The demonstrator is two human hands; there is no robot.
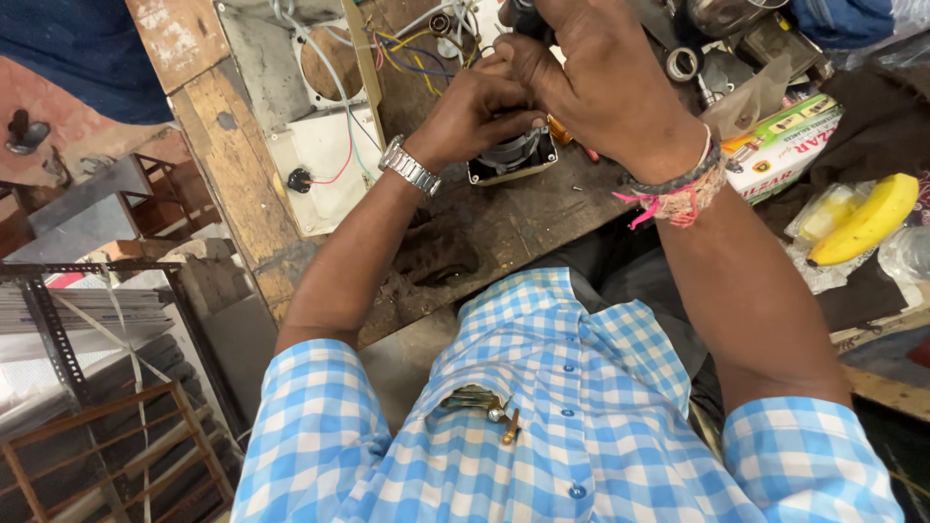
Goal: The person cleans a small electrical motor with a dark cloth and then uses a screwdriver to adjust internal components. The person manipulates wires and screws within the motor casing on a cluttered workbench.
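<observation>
Head view. The left hand (475, 107), with a metal wristwatch (409, 167), curls its fingers around the top of a small electric motor (511, 155) standing on the worn wooden surface (484, 242). The right hand (596, 82), wearing thread bracelets (678, 189), closes over the motor from above; what its fingers hold cannot be told. A banana (867, 221) lies well apart at right.

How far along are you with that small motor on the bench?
Done: the white panel lies open, wires loose. In hand: left hand steadies the small motor on the wooden bench; right hand works on top of it. Left: the wires remain unconnected.
</observation>
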